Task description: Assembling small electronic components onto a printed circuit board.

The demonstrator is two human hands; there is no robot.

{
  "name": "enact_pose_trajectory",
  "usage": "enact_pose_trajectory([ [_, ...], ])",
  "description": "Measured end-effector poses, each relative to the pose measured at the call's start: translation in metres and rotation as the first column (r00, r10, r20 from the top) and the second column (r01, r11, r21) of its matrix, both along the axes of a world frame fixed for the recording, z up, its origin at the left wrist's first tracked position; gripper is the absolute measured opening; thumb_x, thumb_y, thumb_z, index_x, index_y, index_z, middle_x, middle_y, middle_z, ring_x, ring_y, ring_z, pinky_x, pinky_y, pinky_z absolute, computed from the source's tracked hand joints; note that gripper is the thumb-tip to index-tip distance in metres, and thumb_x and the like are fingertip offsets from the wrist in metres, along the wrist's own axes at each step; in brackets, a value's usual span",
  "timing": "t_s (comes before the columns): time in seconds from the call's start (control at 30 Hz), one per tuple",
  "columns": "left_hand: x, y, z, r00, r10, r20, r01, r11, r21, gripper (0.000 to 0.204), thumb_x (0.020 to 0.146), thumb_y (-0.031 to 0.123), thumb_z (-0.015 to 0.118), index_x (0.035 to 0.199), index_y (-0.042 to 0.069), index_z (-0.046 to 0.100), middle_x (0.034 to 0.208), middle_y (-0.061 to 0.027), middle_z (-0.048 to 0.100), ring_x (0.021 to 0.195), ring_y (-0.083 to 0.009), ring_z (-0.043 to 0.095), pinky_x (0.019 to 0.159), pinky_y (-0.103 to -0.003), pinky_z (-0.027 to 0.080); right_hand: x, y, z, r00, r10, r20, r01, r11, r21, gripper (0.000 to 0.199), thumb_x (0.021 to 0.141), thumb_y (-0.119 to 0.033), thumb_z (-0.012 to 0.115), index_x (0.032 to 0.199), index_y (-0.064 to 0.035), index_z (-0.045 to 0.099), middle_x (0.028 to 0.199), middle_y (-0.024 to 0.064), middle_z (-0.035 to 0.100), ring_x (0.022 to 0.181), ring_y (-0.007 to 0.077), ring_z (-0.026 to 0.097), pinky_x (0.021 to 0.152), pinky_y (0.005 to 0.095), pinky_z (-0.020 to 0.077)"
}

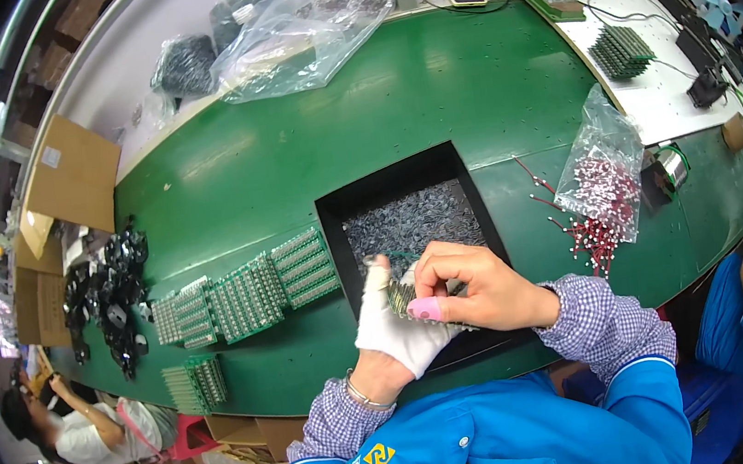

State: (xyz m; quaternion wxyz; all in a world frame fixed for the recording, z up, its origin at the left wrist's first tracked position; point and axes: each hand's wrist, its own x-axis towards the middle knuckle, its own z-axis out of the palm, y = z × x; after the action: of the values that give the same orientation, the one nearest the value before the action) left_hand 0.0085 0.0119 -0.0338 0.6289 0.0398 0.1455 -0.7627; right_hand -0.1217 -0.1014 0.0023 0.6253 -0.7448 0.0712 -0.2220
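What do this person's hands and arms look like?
The left hand wears a white glove, with a silvery bracelet at the wrist. The right hand is ungloved, with a pink cover on the thumb. Both forearms have purplish checked sleeves, below blue upper sleeves with pale trim.

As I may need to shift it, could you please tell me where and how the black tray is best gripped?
I would pinch the black tray by its raised right wall, coming from the right: circuit boards sit close to its left wall, and the left hand and right hand are over its near end. Small dark pieces lie inside, so keep it level.
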Motion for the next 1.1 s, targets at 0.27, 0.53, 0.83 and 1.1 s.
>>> enact_pose_trajectory([
  [0.27,0.001,0.002,-0.001,0.997,0.081,-0.015,-0.079,0.99,0.114,0.053,0.094,0.047,0.045,0.119,0.001,0.051,0.116,-0.0196,0.058,0.105,-0.0312,0.059,0.097,-0.047,0.046,0.016,0.004,0.0,0.996,-0.076,-0.049,0.067,0.983,-0.169,0.008,0.089,-0.009,0.061,0.087,-0.0016,0.062,0.083,0.0047,0.056,0.066,0.0134,0.047,0.06,0.025,0.0391],
  [0.53,0.002,0.001,0.015,0.997,0.078,-0.025,-0.072,0.98,0.184,0.049,0.091,0.039,0.052,0.123,0.002,0.05,0.122,-0.0191,0.055,0.109,-0.0311,0.057,0.099,-0.046,0.044,0.015,-0.001,0.012,0.985,-0.028,-0.173,0.034,0.999,0.031,0.007,0.091,-0.005,0.057,0.091,-0.0005,0.061,0.084,0.0058,0.058,0.067,0.0134,0.048,0.061,0.0243,0.0388],
  [0.83,0.005,0.002,0.005,0.994,0.105,-0.029,-0.094,0.962,0.257,0.052,0.092,0.041,0.051,0.125,0.001,0.049,0.124,-0.0201,0.054,0.11,-0.0316,0.056,0.099,-0.046,0.044,0.009,-0.002,0.009,0.987,0.012,-0.159,0.001,0.996,0.085,0.007,0.091,-0.008,0.058,0.089,-0.0014,0.061,0.08,0.0051,0.057,0.066,0.0142,0.048,0.059,0.0251,0.0384],
  [1.1,0.004,0.005,0.0,0.993,0.092,-0.076,-0.077,0.981,0.179,0.053,0.092,0.043,0.051,0.123,0.0,0.05,0.121,-0.0208,0.056,0.11,-0.032,0.057,0.099,-0.047,0.045,0.013,0.002,0.002,0.989,-0.059,-0.136,0.029,0.977,-0.21,0.009,0.091,-0.01,0.059,0.087,-0.0017,0.061,0.078,0.004,0.057,0.065,0.0134,0.049,0.059,0.0251,0.0393],
])
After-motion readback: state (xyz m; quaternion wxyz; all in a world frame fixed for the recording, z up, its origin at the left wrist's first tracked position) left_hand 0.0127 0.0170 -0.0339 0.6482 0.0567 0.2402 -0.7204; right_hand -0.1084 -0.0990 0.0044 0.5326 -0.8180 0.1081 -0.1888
